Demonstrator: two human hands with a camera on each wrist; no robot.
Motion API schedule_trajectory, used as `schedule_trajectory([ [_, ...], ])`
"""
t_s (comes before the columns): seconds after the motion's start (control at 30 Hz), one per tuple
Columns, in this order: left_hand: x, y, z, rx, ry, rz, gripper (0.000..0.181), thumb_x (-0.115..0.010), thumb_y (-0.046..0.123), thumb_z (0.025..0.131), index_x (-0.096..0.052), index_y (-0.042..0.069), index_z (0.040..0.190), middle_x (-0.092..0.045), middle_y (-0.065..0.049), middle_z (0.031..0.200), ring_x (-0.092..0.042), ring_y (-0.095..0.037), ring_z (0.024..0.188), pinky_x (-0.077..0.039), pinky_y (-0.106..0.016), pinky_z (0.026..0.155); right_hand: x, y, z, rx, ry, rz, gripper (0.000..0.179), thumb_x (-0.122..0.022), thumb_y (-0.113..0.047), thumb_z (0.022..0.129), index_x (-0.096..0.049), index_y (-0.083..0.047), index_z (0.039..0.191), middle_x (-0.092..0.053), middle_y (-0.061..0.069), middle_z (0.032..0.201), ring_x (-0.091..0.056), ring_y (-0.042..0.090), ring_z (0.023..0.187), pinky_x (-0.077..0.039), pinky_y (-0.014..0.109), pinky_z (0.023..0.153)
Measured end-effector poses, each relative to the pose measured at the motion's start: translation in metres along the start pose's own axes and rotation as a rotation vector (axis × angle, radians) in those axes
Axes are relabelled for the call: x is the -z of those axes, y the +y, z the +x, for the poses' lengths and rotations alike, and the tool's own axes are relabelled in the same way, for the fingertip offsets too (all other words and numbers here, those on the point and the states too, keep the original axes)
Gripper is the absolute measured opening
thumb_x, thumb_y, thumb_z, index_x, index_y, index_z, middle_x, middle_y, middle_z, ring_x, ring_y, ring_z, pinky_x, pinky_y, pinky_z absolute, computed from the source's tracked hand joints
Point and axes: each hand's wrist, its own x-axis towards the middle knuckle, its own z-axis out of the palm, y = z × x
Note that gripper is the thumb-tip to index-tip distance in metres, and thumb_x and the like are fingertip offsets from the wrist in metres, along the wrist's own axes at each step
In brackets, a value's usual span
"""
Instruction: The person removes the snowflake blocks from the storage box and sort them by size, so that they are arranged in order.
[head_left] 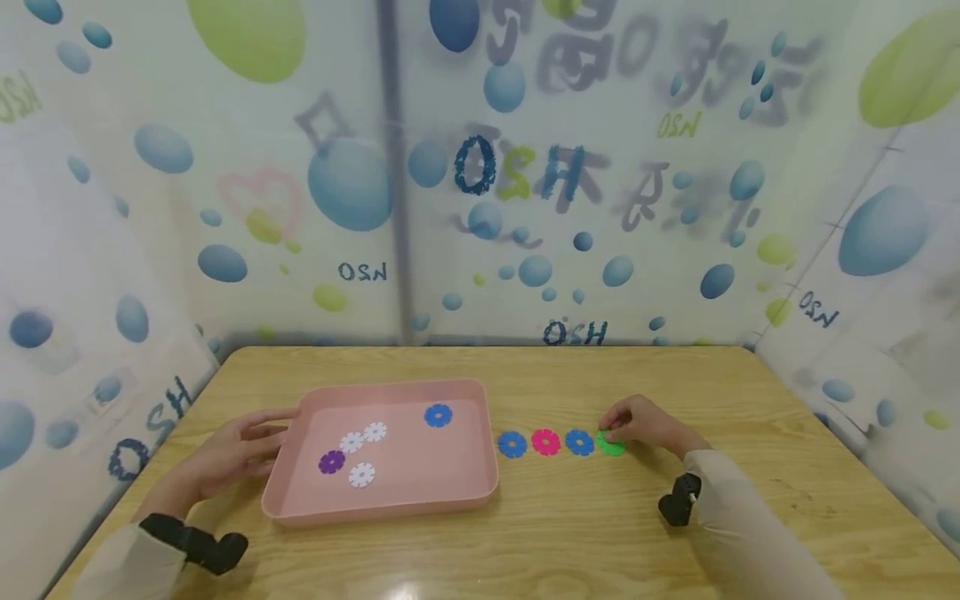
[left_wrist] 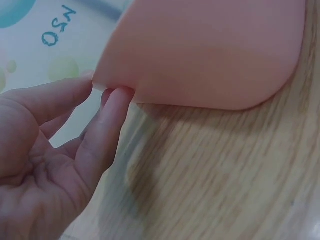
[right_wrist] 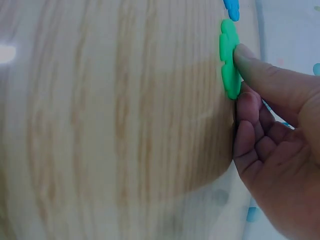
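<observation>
On the wooden table lies a row of notched plastic discs: a blue disc [head_left: 512,444], a pink disc [head_left: 546,442], another blue disc [head_left: 580,442] and a green disc [head_left: 612,447] at the right end. My right hand [head_left: 637,421] pinches the green disc, thumb on its face in the right wrist view; the other fingertips are partly hidden. At the left, my left hand [head_left: 238,450] touches the outer side of a pink tray [head_left: 378,507] with fairly straight fingers. Inside the tray are a blue disc [head_left: 438,415], a purple disc [head_left: 332,462] and three white discs [head_left: 362,475].
The wooden table [head_left: 555,533] reaches back to a curtain [head_left: 495,250] printed with blue and green drops. More curtain hangs at both sides. Each wrist wears a black camera mount [head_left: 680,500].
</observation>
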Motion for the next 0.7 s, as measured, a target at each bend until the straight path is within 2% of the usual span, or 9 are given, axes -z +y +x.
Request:
schedule_trajectory([
  [0.27, -0.0002, -0.0007, -0.0019, -0.004, 0.019, -0.024, 0.061, -0.055, 0.024, 0.093, -0.028, 0.0, 0.142, -0.035, -0.03, 0.137, -0.059, -0.017, 0.1, -0.051, -0.035, 0.083, 0.0027, 0.002, 0.0017, -0.035, -0.001, -0.015, 0.016, -0.071, -0.009, 0.079, -0.068, 0.003, 0.089, -0.061, 0.003, 0.08, -0.05, 0.016, 0.072, -0.046, 0.026, 0.064],
  [0.43, -0.0027, -0.0021, -0.0015, -0.014, 0.015, -0.03, 0.06, -0.055, 0.025, 0.093, -0.029, 0.003, 0.142, -0.032, -0.031, 0.137, -0.058, -0.018, 0.102, -0.05, -0.035, 0.084, 0.0066, 0.004, -0.0009, -0.055, 0.014, -0.003, 0.018, -0.07, -0.01, 0.08, -0.067, 0.002, 0.092, -0.062, 0.004, 0.085, -0.051, 0.018, 0.076, -0.046, 0.028, 0.068],
  [0.7, -0.003, -0.0034, -0.003, -0.006, 0.053, -0.005, 0.06, -0.055, 0.028, 0.092, -0.031, 0.006, 0.142, -0.032, -0.031, 0.137, -0.057, -0.019, 0.104, -0.05, -0.035, 0.084, 0.0061, -0.0039, 0.0012, -0.076, 0.133, 0.092, 0.024, -0.068, -0.009, 0.082, -0.063, 0.007, 0.1, -0.058, 0.006, 0.08, -0.05, 0.017, 0.071, -0.045, 0.024, 0.058],
])
